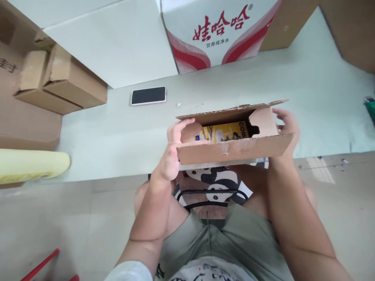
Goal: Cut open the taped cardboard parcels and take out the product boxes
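A small open brown cardboard box point(234, 150) rests at the near edge of the pale green table point(117, 132). Inside it lies a yellow printed package point(225, 132). My left hand point(172, 150) grips the box's left end, with its fingers curled over the left flap. My right hand point(285, 128) wraps round the right end, its fingers pressing on the folded right flap point(262, 121). The back flap stands up behind the package.
A phone point(148, 95) lies face up on the table beyond the box. A white and red printed carton point(219, 31) stands at the back. Brown cartons point(61, 82) are stacked at the left, a pale yellow roll point(32, 166) at the left edge.
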{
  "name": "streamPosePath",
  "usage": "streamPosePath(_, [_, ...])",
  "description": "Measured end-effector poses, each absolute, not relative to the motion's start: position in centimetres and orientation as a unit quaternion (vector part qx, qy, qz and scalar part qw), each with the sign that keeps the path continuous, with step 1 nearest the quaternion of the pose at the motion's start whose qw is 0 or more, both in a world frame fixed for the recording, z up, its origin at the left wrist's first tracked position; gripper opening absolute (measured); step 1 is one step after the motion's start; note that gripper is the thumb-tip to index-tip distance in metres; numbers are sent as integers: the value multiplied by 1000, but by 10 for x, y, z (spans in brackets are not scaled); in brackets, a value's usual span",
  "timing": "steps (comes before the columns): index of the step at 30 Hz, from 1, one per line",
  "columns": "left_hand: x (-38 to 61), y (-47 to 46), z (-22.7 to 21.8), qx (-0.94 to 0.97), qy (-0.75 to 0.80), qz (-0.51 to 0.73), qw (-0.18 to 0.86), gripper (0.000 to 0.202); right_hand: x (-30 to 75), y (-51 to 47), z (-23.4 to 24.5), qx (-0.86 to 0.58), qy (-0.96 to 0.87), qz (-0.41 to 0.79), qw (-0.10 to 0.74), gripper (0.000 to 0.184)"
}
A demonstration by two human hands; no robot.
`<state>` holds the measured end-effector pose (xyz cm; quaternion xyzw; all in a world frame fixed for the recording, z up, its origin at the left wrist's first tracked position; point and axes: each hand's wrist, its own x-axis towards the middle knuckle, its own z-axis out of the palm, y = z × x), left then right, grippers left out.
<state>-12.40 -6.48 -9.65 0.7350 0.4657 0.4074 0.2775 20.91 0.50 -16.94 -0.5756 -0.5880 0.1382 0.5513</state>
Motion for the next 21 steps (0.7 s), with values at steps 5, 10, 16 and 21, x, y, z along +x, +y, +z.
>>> streamPosePath(5, [-125,-72,-101,745,455,407,268,81,169,-42,-107,-423,-514,98,740,10])
streamPosePath(10, [-130,-61,-104,670,414,576,220,55,171,-68,-65,-324,-796,238,453,31])
streamPosePath(16, [-139,-56,-99,681,426,575,154,53,187,-85,-48,-307,-887,115,324,32])
streamPosePath(21, [-132,-66,-93,691,434,551,174,39,196,-98,-14,-343,-866,-63,359,22])
